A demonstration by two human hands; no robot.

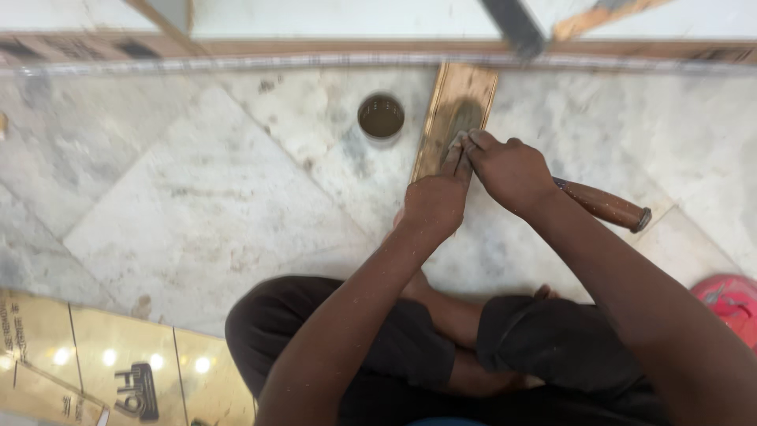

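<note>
A long wooden block (449, 99) with a dark worn patch lies on the marble floor in front of me. My right hand (511, 172) grips a chisel whose brown wooden handle (605, 206) sticks out to the right past my wrist. Its blade end is hidden under my fingers on the block's dark patch. My left hand (435, 202) sits beside the right, its fingers pressing down on the blade end against the block. My legs are folded under me, in dark shorts.
A small round tin (381, 117) of dark liquid stands just left of the block. A red object (732, 304) lies at the right edge. Glossy tan sheets (95, 355) lie at the lower left. A wall base and leaning wooden strips run along the top.
</note>
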